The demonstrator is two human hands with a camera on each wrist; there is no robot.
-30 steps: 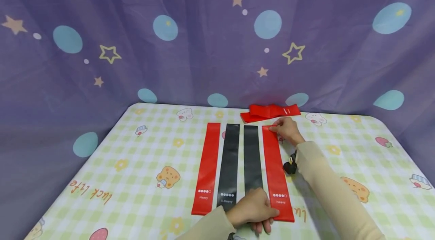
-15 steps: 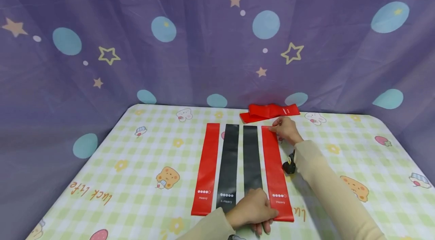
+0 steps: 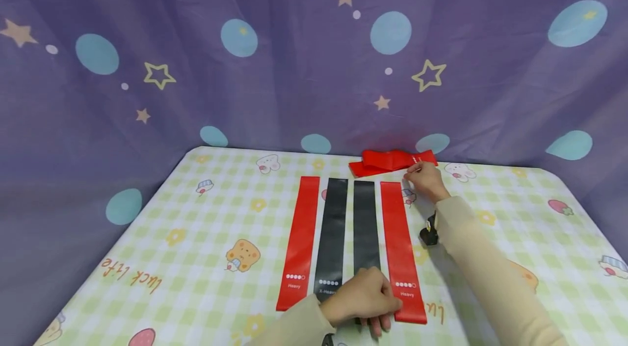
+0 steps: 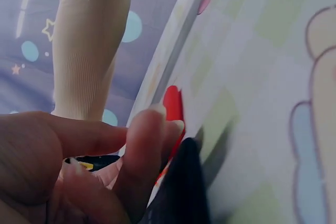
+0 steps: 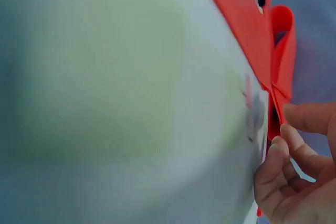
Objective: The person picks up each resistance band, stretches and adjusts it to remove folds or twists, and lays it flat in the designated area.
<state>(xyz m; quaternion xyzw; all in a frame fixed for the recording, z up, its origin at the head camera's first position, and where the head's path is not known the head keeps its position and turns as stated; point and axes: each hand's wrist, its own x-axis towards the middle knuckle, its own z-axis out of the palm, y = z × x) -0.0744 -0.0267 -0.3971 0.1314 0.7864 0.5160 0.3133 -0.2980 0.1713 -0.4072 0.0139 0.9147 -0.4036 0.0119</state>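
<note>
Two red and two black resistance bands lie side by side: a left red band (image 3: 299, 237), a left black band (image 3: 332, 237), a right black band (image 3: 366, 226) and a right red band (image 3: 400, 250). My left hand (image 3: 365, 299) lies over the lower end of the right black band, hiding its label, with the thumb right at the right red band's lower left edge. My right hand (image 3: 426, 180) is apart from that band's top end. Its fingertips overlap the folded red bands (image 3: 387, 161) at the back; thumb and forefinger are slightly parted in the right wrist view.
A checked tablecloth (image 3: 221, 226) printed with cartoon figures covers the table. Behind its far edge hangs a purple curtain (image 3: 284, 90) with stars and blue ovals. A black device (image 3: 429, 234) sits on my right wrist.
My right hand has let go of the right red band's top end and moved back and right, towards the folded bands. My left thumb has slid slightly left off the band's lower corner.
</note>
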